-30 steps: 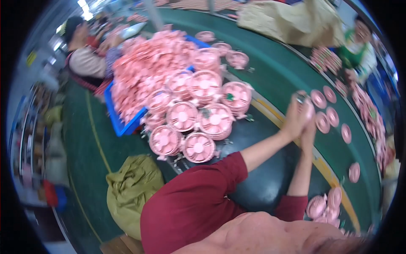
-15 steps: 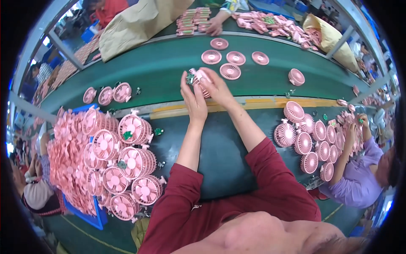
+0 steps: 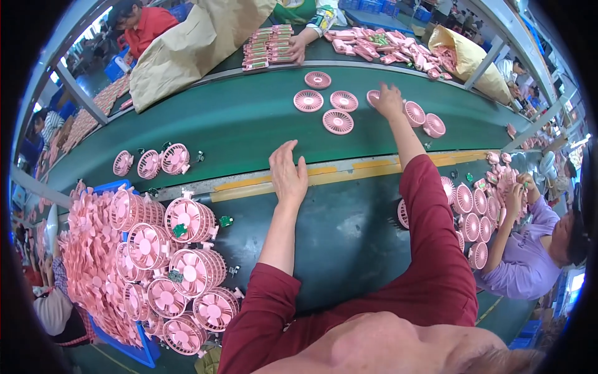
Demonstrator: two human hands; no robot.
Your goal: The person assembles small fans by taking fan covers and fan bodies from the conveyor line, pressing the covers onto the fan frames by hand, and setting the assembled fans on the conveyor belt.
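My left hand is raised over the near edge of the green conveyor belt, fingers extended and nothing in it. Stretched out to the right, my right hand has its fingers apart over a round pink fan grille and partly hides it; whether they touch it I cannot tell. Just right of that wrist stands a pink fan housing, beside another pink fan housing. Several loose pink grilles lie flat on the belt left of my right hand.
Pink fan housings are stacked at my left, beside a blue crate heaped with pink fan blades. More housings stand at right, near a co-worker in purple. Across the belt, another person's hand touches stacked pink parts.
My hands have parted. The pink fan piece with a green circuit board has left them, and a housing now stands at the belt's right. My right hand has moved right, over a grille.
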